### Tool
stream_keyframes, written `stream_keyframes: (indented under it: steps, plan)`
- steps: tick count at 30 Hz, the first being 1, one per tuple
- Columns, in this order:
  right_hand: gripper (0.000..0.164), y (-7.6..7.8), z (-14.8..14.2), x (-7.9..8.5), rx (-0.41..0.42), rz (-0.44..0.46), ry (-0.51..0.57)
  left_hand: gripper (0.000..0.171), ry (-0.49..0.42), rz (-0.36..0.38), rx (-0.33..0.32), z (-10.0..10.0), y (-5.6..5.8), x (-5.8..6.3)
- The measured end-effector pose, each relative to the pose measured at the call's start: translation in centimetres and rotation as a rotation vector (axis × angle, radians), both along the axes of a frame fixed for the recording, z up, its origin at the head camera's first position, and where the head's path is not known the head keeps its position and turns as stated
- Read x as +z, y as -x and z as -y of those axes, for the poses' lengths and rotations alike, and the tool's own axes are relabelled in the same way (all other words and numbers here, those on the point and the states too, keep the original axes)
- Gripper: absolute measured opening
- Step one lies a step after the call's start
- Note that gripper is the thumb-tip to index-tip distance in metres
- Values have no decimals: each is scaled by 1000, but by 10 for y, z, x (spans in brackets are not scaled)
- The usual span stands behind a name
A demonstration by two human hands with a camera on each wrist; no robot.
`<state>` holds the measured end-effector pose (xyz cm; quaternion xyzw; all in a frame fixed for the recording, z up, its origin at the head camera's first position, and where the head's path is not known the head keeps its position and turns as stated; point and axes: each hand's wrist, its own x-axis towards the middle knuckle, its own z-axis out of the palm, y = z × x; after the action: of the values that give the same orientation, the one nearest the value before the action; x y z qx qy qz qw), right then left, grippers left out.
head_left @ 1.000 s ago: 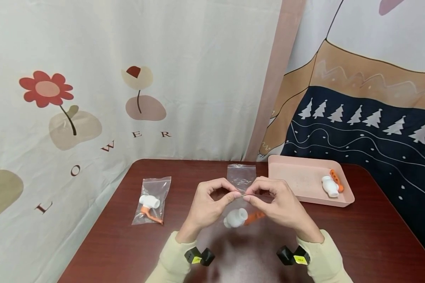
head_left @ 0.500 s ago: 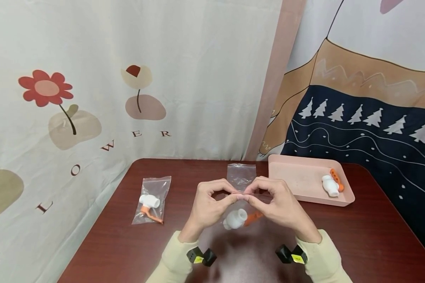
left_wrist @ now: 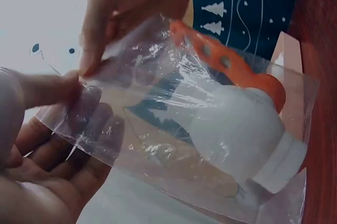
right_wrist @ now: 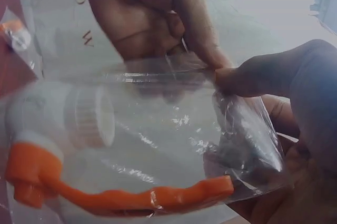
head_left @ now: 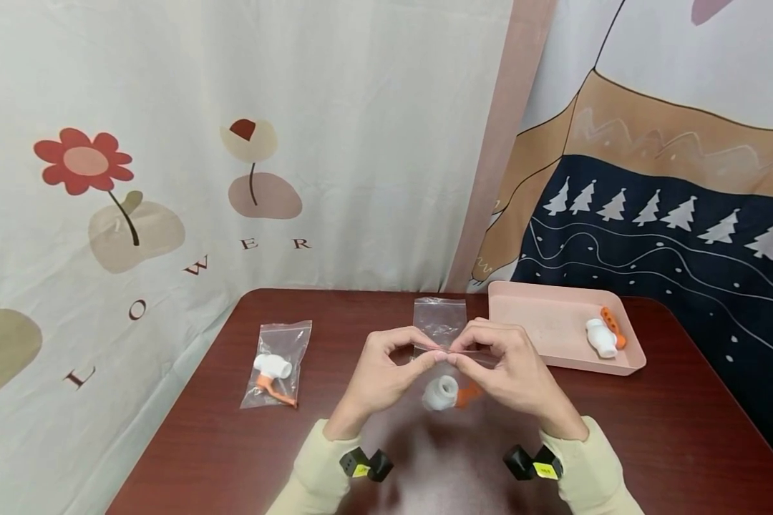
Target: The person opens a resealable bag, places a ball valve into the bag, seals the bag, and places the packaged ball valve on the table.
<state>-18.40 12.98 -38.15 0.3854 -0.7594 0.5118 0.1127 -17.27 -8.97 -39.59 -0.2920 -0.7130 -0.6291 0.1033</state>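
Observation:
Between my two hands hangs a clear zip-lock bag (left_wrist: 152, 139) holding a white plastic ball valve (left_wrist: 237, 129) with an orange lever handle (left_wrist: 226, 60). The left hand (head_left: 386, 372) pinches the bag's top edge between thumb and index finger. Meeting it at the middle of that edge, the right hand (head_left: 514, 368) pinches the plastic likewise, and the fingertips of both nearly touch. In the right wrist view the orange handle (right_wrist: 152, 200) lies along the lower side of the bag. Part of the handle is hidden behind the right hand in the head view.
Left on the dark red table (head_left: 200, 429) lies another bagged valve (head_left: 273, 366). A flat zip-lock bag (head_left: 439, 315) lies behind the hands. At back right, a pink tray (head_left: 528, 322) holds a loose white valve (head_left: 600, 339) with an orange handle. Printed curtains hang behind the table.
The bagged valve has swung slightly right and turned, its round opening now facing the head camera more. The left fingertips have shifted slightly right along the bag's edge; both hands keep pinching.

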Motion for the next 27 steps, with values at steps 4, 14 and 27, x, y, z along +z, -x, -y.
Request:
stream_keyframes:
  steps: [4,14,27]
  plan:
    - [14,-1,0,1,-18,17,-14,6,-10,-6,43,-2,-1,0]
    - [18,0,2,-1,-53,7,-11,7,-36,62,65,-1,-4,4]
    - [20,4,-6,0,-97,-39,-32,7,-18,51,144,6,-2,8]
